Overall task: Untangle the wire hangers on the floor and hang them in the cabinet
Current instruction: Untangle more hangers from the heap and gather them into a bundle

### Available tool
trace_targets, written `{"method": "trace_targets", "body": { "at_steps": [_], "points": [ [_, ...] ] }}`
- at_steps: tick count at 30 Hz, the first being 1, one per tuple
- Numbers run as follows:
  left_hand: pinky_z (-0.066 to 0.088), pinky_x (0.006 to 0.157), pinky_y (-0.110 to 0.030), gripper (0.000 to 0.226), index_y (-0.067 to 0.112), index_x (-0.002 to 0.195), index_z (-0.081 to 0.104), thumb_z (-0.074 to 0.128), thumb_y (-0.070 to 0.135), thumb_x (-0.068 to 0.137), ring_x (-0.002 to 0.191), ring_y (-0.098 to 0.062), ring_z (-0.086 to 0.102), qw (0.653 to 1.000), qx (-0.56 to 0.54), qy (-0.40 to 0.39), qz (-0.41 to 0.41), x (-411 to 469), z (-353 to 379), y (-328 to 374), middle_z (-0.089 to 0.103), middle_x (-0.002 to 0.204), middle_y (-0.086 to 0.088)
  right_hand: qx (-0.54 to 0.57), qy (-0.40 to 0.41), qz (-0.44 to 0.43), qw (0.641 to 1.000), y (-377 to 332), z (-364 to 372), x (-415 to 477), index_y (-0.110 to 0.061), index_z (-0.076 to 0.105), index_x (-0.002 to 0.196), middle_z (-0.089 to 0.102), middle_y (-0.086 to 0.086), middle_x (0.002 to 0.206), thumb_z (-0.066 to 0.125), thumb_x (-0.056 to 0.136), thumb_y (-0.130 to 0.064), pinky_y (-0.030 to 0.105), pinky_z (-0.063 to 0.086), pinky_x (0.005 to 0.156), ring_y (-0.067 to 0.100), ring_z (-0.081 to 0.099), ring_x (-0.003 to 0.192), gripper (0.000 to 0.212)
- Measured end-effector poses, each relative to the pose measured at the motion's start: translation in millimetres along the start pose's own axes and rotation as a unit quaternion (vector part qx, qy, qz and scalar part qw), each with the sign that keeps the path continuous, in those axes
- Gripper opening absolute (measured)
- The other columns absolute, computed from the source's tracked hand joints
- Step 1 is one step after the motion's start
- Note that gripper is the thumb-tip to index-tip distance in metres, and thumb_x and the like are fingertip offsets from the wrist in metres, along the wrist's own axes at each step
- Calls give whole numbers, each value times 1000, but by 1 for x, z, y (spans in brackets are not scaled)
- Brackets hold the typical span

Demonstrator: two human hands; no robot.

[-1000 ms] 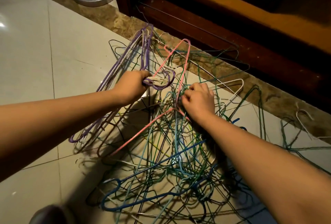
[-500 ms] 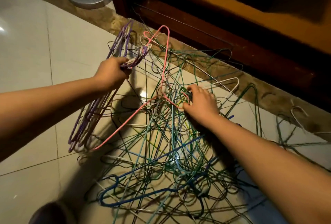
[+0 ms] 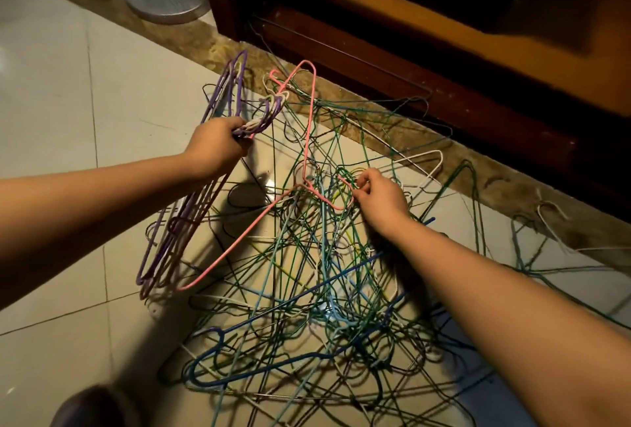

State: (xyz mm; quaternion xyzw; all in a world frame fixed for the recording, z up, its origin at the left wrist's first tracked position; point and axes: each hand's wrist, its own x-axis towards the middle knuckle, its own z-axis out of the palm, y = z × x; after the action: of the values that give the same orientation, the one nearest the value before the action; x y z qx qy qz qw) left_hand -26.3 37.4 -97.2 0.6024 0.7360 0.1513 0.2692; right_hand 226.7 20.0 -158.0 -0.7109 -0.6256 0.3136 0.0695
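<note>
Purple hangers (image 3: 170, 235) come first. Our left hand (image 3: 215, 148) grips a bundle of them by the necks, hooks gathered together, raised at the left edge of the heap with their lower ends hanging toward the tiled floor (image 3: 68, 85). Just beside them the pink hanger (image 3: 309, 126) stands tilted up out of the heap, one corner high and its hook sunk among green wires. Our right hand (image 3: 382, 199) is there, apart from the left, fingers curled and pinching that pink hook, as far as we can tell. Below and to the right the tangle of wire hangers (image 3: 324, 290) lies on the floor, green, blue and white wires crossed through one another. Beyond it, to the upper right, stands the wooden cabinet (image 3: 444, 92), its inside dark. We judge we are in the untangling step, freeing the pink one to join the bundle. The next move calls for threading its hook back out of the green loops rather than tugging, lest the heap come with it.
</note>
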Motion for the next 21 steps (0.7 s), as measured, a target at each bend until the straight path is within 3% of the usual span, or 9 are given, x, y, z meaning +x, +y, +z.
{"method": "trace_targets", "body": {
  "at_steps": [3, 9, 12, 17, 21],
  "points": [
    [47, 76, -37, 16, 8, 102, 64, 56, 11, 88, 90, -36, 60, 1000, -7, -3, -1, 0, 2, 3, 67, 93, -20, -28, -1, 11, 1000, -4, 0, -1, -22, 52, 93, 63, 5, 86, 54, 89, -18, 32, 50, 69, 28, 59, 80, 6],
    [51, 79, -41, 17, 7, 103, 64, 59, 14, 88, 92, -37, 62, 999, -32, -10, -2, 3, 4, 9, 66, 98, -21, -22, 3, 20, 1000, -1, -4, -6, -22, 50, 95, 60, 3, 84, 55, 84, -14, 28, 37, 60, 26, 56, 78, 14],
    [50, 82, -43, 17, 8, 103, 64, 59, 16, 89, 94, -34, 62, 1000, -29, -12, 2, 1, 6, 13, 66, 99, -19, -79, 11, 17, 997, -2, -8, -7, -19, 56, 106, 64, 8, 96, 53, 86, -14, 28, 39, 65, 28, 58, 87, 21],
    [51, 81, -44, 16, 8, 102, 64, 59, 15, 89, 92, -34, 62, 999, -39, -14, -5, 2, 10, 14, 66, 98, -19, -175, 17, 9, 984, -4, -7, -2, -16, 63, 99, 66, 9, 99, 50, 84, -15, 28, 40, 65, 30, 60, 93, 20],
    [48, 73, -35, 16, 7, 102, 64, 58, 14, 89, 88, -36, 62, 999, -43, -15, -6, 2, 11, 18, 66, 95, -20, -202, 12, 4, 979, -3, -8, 1, -16, 65, 96, 67, 7, 96, 49, 87, -18, 27, 41, 65, 30, 61, 91, 19]
  ]
}}
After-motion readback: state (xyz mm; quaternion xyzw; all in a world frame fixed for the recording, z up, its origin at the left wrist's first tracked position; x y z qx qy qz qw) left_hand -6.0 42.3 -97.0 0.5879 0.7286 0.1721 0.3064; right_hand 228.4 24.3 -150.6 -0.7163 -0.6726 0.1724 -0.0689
